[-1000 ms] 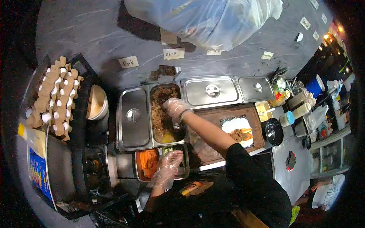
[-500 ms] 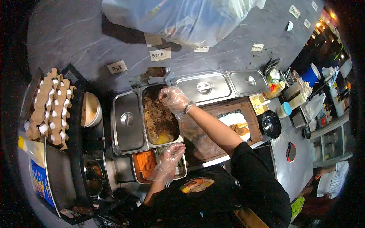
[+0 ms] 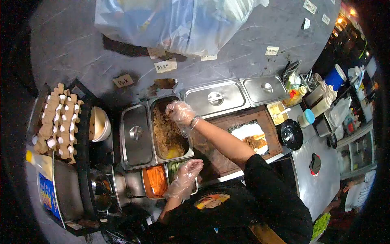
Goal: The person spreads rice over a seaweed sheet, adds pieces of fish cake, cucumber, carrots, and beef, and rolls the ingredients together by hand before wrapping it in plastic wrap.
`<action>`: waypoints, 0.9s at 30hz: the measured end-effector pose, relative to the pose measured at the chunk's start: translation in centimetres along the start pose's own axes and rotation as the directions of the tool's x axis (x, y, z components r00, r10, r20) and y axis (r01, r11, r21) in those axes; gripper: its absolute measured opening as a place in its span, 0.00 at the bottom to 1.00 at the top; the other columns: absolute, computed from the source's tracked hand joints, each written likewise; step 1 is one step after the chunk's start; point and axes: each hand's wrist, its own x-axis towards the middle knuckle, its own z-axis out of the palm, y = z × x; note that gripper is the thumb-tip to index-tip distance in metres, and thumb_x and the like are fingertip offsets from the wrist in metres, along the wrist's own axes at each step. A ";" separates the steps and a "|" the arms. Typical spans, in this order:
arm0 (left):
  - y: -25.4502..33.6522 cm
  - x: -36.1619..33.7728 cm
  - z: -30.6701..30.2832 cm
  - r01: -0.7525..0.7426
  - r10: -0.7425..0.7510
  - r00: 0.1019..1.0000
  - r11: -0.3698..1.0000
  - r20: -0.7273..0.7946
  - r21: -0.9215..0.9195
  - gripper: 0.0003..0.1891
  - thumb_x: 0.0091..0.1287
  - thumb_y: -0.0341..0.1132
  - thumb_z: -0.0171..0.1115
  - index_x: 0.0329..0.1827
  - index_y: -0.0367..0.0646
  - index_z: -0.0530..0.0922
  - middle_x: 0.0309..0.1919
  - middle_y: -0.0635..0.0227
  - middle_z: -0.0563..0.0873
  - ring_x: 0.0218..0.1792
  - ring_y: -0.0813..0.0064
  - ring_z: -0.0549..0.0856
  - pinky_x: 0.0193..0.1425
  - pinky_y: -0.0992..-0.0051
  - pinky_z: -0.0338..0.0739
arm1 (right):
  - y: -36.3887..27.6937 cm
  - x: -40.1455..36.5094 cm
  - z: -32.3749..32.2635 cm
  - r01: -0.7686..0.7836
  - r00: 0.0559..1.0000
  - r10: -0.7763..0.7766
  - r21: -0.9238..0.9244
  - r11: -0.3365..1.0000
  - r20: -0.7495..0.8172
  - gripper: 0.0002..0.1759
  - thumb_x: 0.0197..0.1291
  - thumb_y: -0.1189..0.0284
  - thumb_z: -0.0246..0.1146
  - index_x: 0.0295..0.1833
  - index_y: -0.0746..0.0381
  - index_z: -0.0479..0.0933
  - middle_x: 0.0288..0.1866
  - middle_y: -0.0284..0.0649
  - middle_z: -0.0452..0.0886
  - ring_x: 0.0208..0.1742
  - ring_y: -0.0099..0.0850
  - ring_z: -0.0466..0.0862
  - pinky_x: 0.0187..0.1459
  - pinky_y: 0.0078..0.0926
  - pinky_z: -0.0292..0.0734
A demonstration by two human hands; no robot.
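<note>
Gloved right hand [image 3: 180, 113] over the meat tray [image 3: 162, 102], grip curled, can't tell on what, left hand [image 3: 187, 173] just nearer than that tray, grip loosely open.

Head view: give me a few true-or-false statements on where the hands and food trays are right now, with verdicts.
1. The right hand is over the open tray of shredded meat. True.
2. The left hand rests on the egg cartons. False: it is at the small tray of greens, beside the carrot sticks, well apart from the eggs.
3. The tray between the meat and the eggs stands uncovered. False: a steel lid with a round knob covers it.
4. Rice and meat lie on the seaweed sheet on the wooden board. True.
</note>
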 end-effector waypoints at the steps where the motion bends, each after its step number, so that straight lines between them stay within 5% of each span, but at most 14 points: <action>1: 0.8 -0.2 0.4 -0.002 0.002 1.000 1.000 -0.003 0.001 0.12 0.72 0.37 0.63 0.52 0.40 0.81 0.40 0.71 0.85 0.43 0.80 0.82 0.49 0.77 0.77 | 0.2 -0.1 0.2 0.003 1.000 -0.003 0.002 1.000 0.000 0.12 0.47 0.73 0.63 0.40 0.53 0.83 0.40 0.45 0.85 0.50 0.47 0.83 0.49 0.43 0.79; 3: 1.7 -0.5 0.8 0.021 -0.023 1.000 0.992 0.009 0.124 0.12 0.72 0.37 0.62 0.52 0.40 0.81 0.39 0.73 0.84 0.40 0.82 0.80 0.46 0.78 0.76 | 0.6 -0.1 0.7 -0.020 1.000 0.019 -0.083 0.996 -0.010 0.15 0.47 0.71 0.64 0.44 0.54 0.82 0.40 0.46 0.84 0.45 0.47 0.83 0.45 0.42 0.79; 7: -0.2 -0.4 0.4 -0.122 0.115 0.992 0.972 0.046 0.202 0.13 0.72 0.38 0.62 0.52 0.39 0.81 0.40 0.70 0.84 0.43 0.81 0.80 0.50 0.76 0.76 | -0.6 -0.9 1.9 0.108 0.970 -0.014 -0.381 0.918 0.241 0.17 0.52 0.71 0.59 0.49 0.53 0.82 0.43 0.44 0.85 0.47 0.42 0.85 0.47 0.40 0.81; 9: -1.1 -0.6 0.5 -0.056 0.055 0.998 0.997 0.010 0.056 0.13 0.72 0.38 0.62 0.53 0.39 0.81 0.42 0.67 0.85 0.46 0.78 0.82 0.53 0.75 0.76 | -0.4 -0.8 2.2 0.245 0.916 0.009 -0.578 0.778 0.400 0.17 0.57 0.70 0.56 0.51 0.53 0.82 0.46 0.41 0.87 0.48 0.39 0.87 0.48 0.39 0.81; 11: -1.3 -0.4 -0.5 -0.123 0.107 0.991 0.967 0.084 0.225 0.15 0.72 0.39 0.62 0.53 0.38 0.81 0.45 0.65 0.86 0.48 0.76 0.83 0.56 0.74 0.76 | 0.8 -0.4 4.4 0.300 0.837 0.003 -0.463 0.834 0.547 0.14 0.52 0.71 0.60 0.44 0.57 0.86 0.43 0.47 0.88 0.48 0.42 0.88 0.49 0.39 0.83; 13: -2.5 -0.4 -0.7 -0.137 0.137 0.990 0.970 0.013 0.203 0.16 0.71 0.40 0.63 0.54 0.38 0.81 0.45 0.65 0.86 0.49 0.74 0.83 0.57 0.73 0.76 | 0.2 -1.1 6.3 0.038 0.936 0.132 -0.466 0.884 0.327 0.13 0.54 0.71 0.59 0.41 0.57 0.87 0.43 0.47 0.88 0.45 0.44 0.88 0.45 0.42 0.85; 14: -1.7 -0.7 -0.6 -0.105 0.103 0.995 0.989 0.017 0.109 0.16 0.70 0.41 0.64 0.54 0.39 0.81 0.45 0.65 0.86 0.49 0.73 0.83 0.57 0.72 0.76 | -0.3 -1.1 6.1 0.008 0.942 0.145 -0.452 0.892 0.303 0.12 0.55 0.70 0.58 0.40 0.58 0.87 0.41 0.47 0.88 0.43 0.45 0.89 0.43 0.43 0.85; 15: -0.8 -0.6 -0.8 -0.047 0.046 0.999 0.976 0.011 0.211 0.16 0.69 0.41 0.65 0.54 0.40 0.81 0.45 0.66 0.86 0.49 0.73 0.83 0.57 0.71 0.76 | -1.2 -1.2 5.5 -0.027 0.946 0.163 -0.435 0.900 0.279 0.12 0.56 0.70 0.58 0.39 0.58 0.87 0.40 0.47 0.88 0.41 0.45 0.89 0.41 0.44 0.85; 19: -1.8 -0.1 -2.8 -0.087 0.064 0.993 0.968 0.102 0.234 0.14 0.70 0.30 0.63 0.57 0.41 0.77 0.50 0.64 0.86 0.53 0.72 0.84 0.61 0.71 0.78 | -2.8 -1.3 3.8 0.015 0.964 0.087 -0.380 0.925 0.252 0.10 0.51 0.73 0.62 0.39 0.58 0.85 0.41 0.47 0.86 0.45 0.45 0.87 0.46 0.41 0.83; 21: -2.1 -0.2 -2.3 -0.077 0.074 0.997 0.986 0.027 0.147 0.18 0.69 0.28 0.63 0.61 0.40 0.74 0.52 0.63 0.84 0.55 0.69 0.83 0.62 0.72 0.77 | -3.3 -1.6 2.8 -0.003 0.987 0.045 -0.268 0.963 0.151 0.12 0.51 0.73 0.62 0.41 0.59 0.84 0.44 0.47 0.85 0.49 0.45 0.86 0.50 0.41 0.81; 23: -2.7 0.8 -2.6 -0.167 0.158 0.983 0.982 0.097 0.087 0.16 0.69 0.27 0.64 0.59 0.39 0.75 0.50 0.63 0.84 0.54 0.70 0.83 0.60 0.73 0.78 | -3.1 -1.5 3.0 -0.056 0.995 0.075 -0.245 0.968 0.071 0.12 0.50 0.73 0.63 0.43 0.56 0.85 0.45 0.44 0.86 0.49 0.43 0.87 0.50 0.40 0.83; 27: -2.2 2.6 -1.5 -0.087 0.082 0.996 0.981 0.035 0.174 0.12 0.66 0.28 0.68 0.51 0.37 0.81 0.40 0.67 0.87 0.42 0.79 0.85 0.51 0.79 0.79 | -2.2 -2.1 2.5 -0.075 0.986 0.106 -0.226 0.971 0.129 0.15 0.53 0.72 0.63 0.48 0.56 0.82 0.49 0.44 0.84 0.52 0.44 0.85 0.55 0.39 0.80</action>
